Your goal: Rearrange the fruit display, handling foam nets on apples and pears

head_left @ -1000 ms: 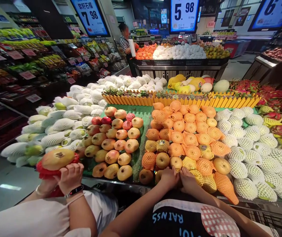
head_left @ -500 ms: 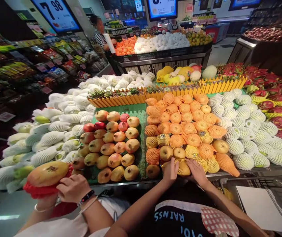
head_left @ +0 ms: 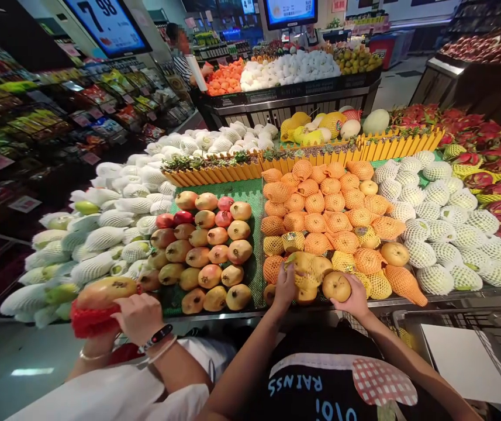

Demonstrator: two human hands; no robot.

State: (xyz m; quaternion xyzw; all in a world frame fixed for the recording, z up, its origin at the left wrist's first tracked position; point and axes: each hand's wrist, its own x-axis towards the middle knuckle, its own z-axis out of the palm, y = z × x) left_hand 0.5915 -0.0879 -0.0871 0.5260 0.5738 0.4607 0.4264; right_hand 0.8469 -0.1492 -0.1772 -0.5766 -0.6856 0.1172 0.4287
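My left hand [head_left: 285, 287] is closed on a yellow foam net sleeve [head_left: 309, 268] at the front edge of the fruit stand. My right hand [head_left: 356, 298] cups a bare golden pear [head_left: 337, 286] just to the right of the sleeve. Both hands hover over the front row of pears wrapped in orange nets [head_left: 320, 222]. A few bare pears, such as one at the right [head_left: 394, 254], lie among the netted ones.
At my left a co-worker's hands [head_left: 138, 317] hold a mango in a red net [head_left: 101, 301]. Pomegranates [head_left: 208, 251] fill the green mat; white-netted fruit [head_left: 447, 234] lies to the right. A shopping cart [head_left: 469, 351] stands at lower right. Another person stands at the far display.
My hands have lifted from the front row. The yellow net and the pear, together half a second ago, are now apart, one in each hand. The co-worker's mango has shifted slightly.
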